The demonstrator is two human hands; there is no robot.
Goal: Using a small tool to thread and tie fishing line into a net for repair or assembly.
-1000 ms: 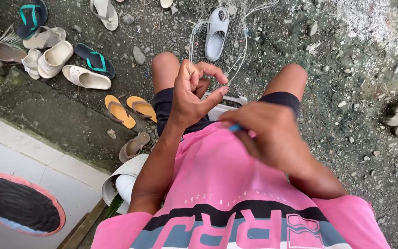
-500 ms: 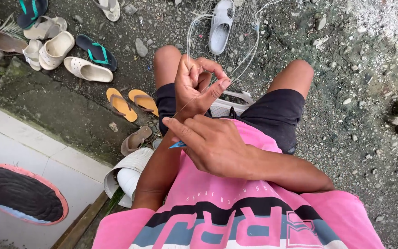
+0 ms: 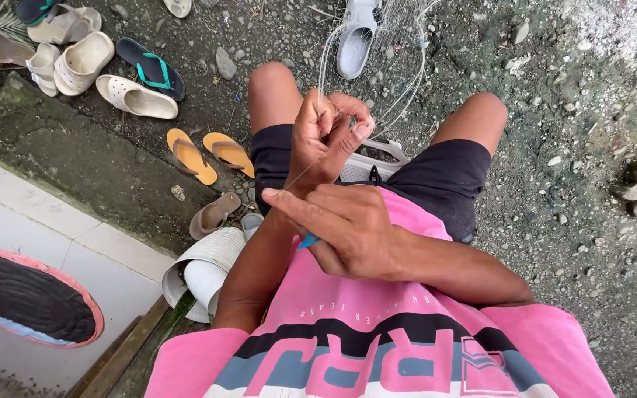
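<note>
My left hand [image 3: 327,136] is raised between my knees, fingers pinched on a thin white fishing net [image 3: 392,66] that runs up and away over the gravel. My right hand [image 3: 348,228] sits just below it, in front of my pink shirt, closed on a small blue netting needle [image 3: 308,241]; only its tip shows beneath the fingers. A fine line [image 3: 300,177] stretches from the left hand down toward the right. I am seated in black shorts, knees apart.
Several sandals lie at upper left: yellow flip-flops [image 3: 204,153], a white clog [image 3: 136,98], a dark and teal flip-flop [image 3: 150,68]. A grey clog [image 3: 354,46] lies under the net. White buckets [image 3: 204,273] stand beside a tiled ledge with a pink-rimmed basin [image 3: 27,298].
My right hand with the blue needle has moved left across my body and drawn in under the left hand. The left hand keeps its pinch on the net.
</note>
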